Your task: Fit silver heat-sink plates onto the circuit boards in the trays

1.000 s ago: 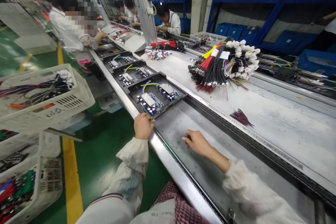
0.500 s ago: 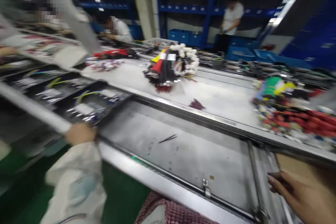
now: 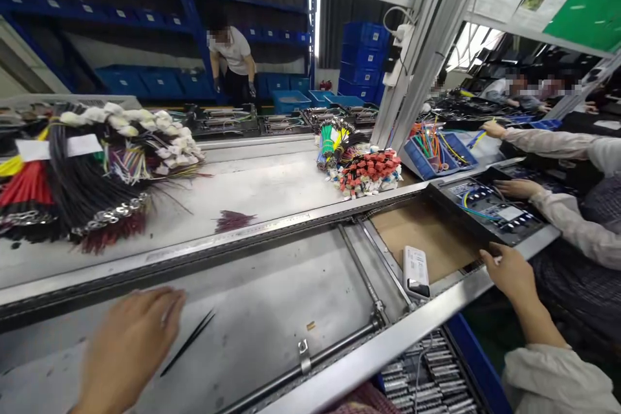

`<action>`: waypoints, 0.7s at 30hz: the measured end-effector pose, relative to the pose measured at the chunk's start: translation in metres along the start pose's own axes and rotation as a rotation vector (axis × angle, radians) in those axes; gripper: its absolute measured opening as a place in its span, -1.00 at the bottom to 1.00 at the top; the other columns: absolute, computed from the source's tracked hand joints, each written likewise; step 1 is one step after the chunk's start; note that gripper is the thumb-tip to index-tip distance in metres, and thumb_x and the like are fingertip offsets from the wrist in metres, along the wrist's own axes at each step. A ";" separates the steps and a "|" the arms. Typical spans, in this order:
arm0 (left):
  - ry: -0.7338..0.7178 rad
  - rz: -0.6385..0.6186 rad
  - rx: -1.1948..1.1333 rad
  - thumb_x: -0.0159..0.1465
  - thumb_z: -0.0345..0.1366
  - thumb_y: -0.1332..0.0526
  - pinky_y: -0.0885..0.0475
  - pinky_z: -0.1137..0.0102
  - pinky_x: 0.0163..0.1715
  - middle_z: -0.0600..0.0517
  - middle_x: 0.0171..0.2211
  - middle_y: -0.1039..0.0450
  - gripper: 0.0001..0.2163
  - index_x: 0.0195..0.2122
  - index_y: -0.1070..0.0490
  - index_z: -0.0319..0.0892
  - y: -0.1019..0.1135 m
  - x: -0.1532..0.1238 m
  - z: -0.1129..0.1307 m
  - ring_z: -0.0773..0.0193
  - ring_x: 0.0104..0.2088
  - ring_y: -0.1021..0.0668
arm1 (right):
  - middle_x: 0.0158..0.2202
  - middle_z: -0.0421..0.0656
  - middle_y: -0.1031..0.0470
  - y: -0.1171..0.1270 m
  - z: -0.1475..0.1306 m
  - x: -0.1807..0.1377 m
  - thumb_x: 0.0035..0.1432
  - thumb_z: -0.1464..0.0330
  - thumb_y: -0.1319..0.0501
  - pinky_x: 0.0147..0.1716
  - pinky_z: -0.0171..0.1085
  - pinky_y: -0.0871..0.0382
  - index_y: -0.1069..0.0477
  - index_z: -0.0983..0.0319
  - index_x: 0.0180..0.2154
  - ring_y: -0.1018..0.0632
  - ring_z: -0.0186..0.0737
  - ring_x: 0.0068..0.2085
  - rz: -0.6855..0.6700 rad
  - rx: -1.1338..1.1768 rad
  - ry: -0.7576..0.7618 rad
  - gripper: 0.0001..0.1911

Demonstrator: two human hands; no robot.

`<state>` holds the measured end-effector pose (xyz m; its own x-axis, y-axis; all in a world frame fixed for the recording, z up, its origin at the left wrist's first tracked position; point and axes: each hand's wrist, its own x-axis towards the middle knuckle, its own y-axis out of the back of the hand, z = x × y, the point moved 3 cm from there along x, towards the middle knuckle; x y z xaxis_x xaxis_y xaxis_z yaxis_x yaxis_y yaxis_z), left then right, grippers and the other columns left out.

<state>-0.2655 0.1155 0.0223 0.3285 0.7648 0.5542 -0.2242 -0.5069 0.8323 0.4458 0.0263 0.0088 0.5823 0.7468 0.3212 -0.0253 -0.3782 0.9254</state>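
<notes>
My left hand (image 3: 136,339), slightly blurred, hovers over the grey metal trough of the bench with its fingers loosely stretched and nothing seen in them. Just to its right lie thin black tweezers (image 3: 188,343). At the right, my right hand (image 3: 512,272) is open by the front metal rail (image 3: 388,343), thumb and fingers apart. The nearest thing beyond it is a black tray (image 3: 485,207) holding a circuit assembly with yellow and blue wires; I cannot tell whether the hand touches rail or tray. A white, phone-sized device (image 3: 416,270) lies left of this hand.
Wire bundles (image 3: 72,168) and a small heap of dark red wires (image 3: 234,220) lie on the shelf behind. Red-ended connectors (image 3: 371,171) stand beside a blue bin (image 3: 439,152). A co-worker's hand (image 3: 520,189) reaches the tray. Below is a blue crate (image 3: 473,349) of metal parts.
The view has swung right. My left hand has left the rail beside the black trays at left and is now over the trough. My right hand is now near the right-hand tray.
</notes>
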 end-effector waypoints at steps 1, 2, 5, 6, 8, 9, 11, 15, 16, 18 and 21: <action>-0.047 -0.006 0.008 0.38 -0.06 0.08 -0.40 0.02 -0.07 -0.09 -0.34 -0.53 -0.57 -0.37 -0.49 -0.17 -0.008 0.003 0.011 0.03 -0.29 -0.51 | -0.10 0.29 -0.50 -0.002 0.007 0.010 0.03 0.12 -0.01 -0.06 0.12 -0.36 -0.42 0.47 -0.07 -0.51 0.26 -0.04 0.036 -0.027 -0.003 -0.39; -0.090 -0.016 0.013 0.38 -0.09 0.07 -0.39 0.04 -0.05 -0.06 -0.35 -0.54 -0.58 -0.36 -0.50 -0.16 -0.017 0.007 0.022 0.04 -0.29 -0.51 | -0.03 0.35 -0.45 -0.004 0.013 0.019 0.04 0.12 0.00 0.00 0.15 -0.31 -0.37 0.55 -0.01 -0.46 0.31 0.03 0.067 -0.054 -0.007 -0.32; -0.173 -0.038 0.008 0.39 -0.17 0.04 -0.37 0.14 -0.02 -0.01 -0.35 -0.52 -0.64 -0.35 -0.51 -0.14 -0.039 0.020 0.052 0.12 -0.29 -0.52 | 0.12 0.42 -0.29 -0.013 0.030 0.040 0.05 0.07 0.01 0.08 0.15 -0.24 -0.24 0.68 0.11 -0.33 0.38 0.15 0.122 -0.117 -0.023 -0.17; -0.191 -0.045 0.005 0.39 -0.19 0.04 -0.37 0.16 -0.05 -0.01 -0.36 -0.52 -0.65 -0.36 -0.51 -0.15 -0.045 0.023 0.060 0.13 -0.30 -0.51 | 0.13 0.43 -0.28 -0.017 0.035 0.046 0.05 0.06 0.01 0.09 0.13 -0.23 -0.23 0.69 0.11 -0.33 0.37 0.16 0.125 -0.132 -0.022 -0.14; -0.212 -0.057 -0.001 0.39 -0.22 0.03 -0.37 0.18 -0.09 -0.01 -0.37 -0.50 -0.65 -0.37 -0.50 -0.15 -0.051 0.028 0.071 0.14 -0.31 -0.51 | 0.08 0.43 -0.33 -0.026 0.044 0.056 0.03 0.04 0.01 0.09 0.09 -0.24 -0.26 0.71 0.09 -0.37 0.34 0.13 0.113 -0.152 -0.003 -0.13; -0.218 -0.064 -0.003 0.39 -0.23 0.02 -0.37 0.19 -0.11 -0.01 -0.38 -0.49 -0.66 -0.38 -0.50 -0.15 -0.053 0.030 0.075 0.14 -0.31 -0.50 | 0.04 0.43 -0.37 -0.030 0.048 0.060 0.03 0.03 0.01 0.07 0.09 -0.26 -0.29 0.70 0.06 -0.40 0.33 0.09 0.105 -0.159 0.008 -0.14; -0.225 -0.077 -0.005 0.39 -0.24 0.01 -0.38 0.20 -0.15 0.00 -0.39 -0.48 -0.66 -0.41 -0.50 -0.14 -0.056 0.034 0.082 0.14 -0.31 -0.49 | -0.05 0.44 -0.42 -0.036 0.056 0.067 0.02 0.01 0.03 0.00 0.11 -0.30 -0.36 0.67 -0.02 -0.45 0.35 0.01 0.099 -0.169 0.022 -0.16; -0.231 -0.103 -0.008 0.39 -0.28 0.00 -0.38 0.21 -0.21 0.00 -0.40 -0.47 -0.67 -0.44 -0.49 -0.13 -0.059 0.043 0.094 0.15 -0.33 -0.48 | -0.18 0.38 -0.48 -0.042 0.067 0.077 0.02 -0.04 0.10 -0.07 0.15 -0.33 -0.46 0.44 -0.22 -0.47 0.36 -0.07 0.118 -0.174 0.053 -0.29; -0.232 -0.108 -0.011 0.38 -0.29 0.00 -0.39 0.21 -0.21 0.00 -0.40 -0.47 -0.67 -0.43 -0.49 -0.14 -0.060 0.045 0.097 0.15 -0.32 -0.48 | -0.21 0.35 -0.49 -0.043 0.069 0.079 0.02 -0.04 0.10 -0.06 0.14 -0.33 -0.46 0.36 -0.28 -0.47 0.35 -0.07 0.117 -0.172 0.067 -0.35; -0.233 -0.120 -0.017 0.39 -0.30 0.01 -0.39 0.22 -0.21 0.00 -0.38 -0.47 -0.67 -0.42 -0.50 -0.14 -0.063 0.048 0.103 0.15 -0.31 -0.48 | -0.23 0.32 -0.51 -0.045 0.072 0.081 0.02 -0.04 0.06 -0.03 0.10 -0.33 -0.42 0.24 -0.38 -0.47 0.32 -0.06 0.108 -0.167 0.089 -0.46; -0.235 -0.138 -0.026 0.39 -0.31 0.01 -0.39 0.21 -0.17 0.00 -0.39 -0.47 -0.67 -0.42 -0.49 -0.15 -0.068 0.051 0.112 0.16 -0.30 -0.47 | -0.22 0.34 -0.50 -0.047 0.074 0.082 -0.01 -0.04 0.02 0.03 0.05 -0.30 -0.37 0.19 -0.42 -0.46 0.32 -0.05 0.101 -0.155 0.093 -0.54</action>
<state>-0.1314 0.1441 -0.0053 0.5604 0.7114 0.4240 -0.1851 -0.3914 0.9014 0.5552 0.0645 -0.0234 0.4929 0.7593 0.4249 -0.2092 -0.3706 0.9049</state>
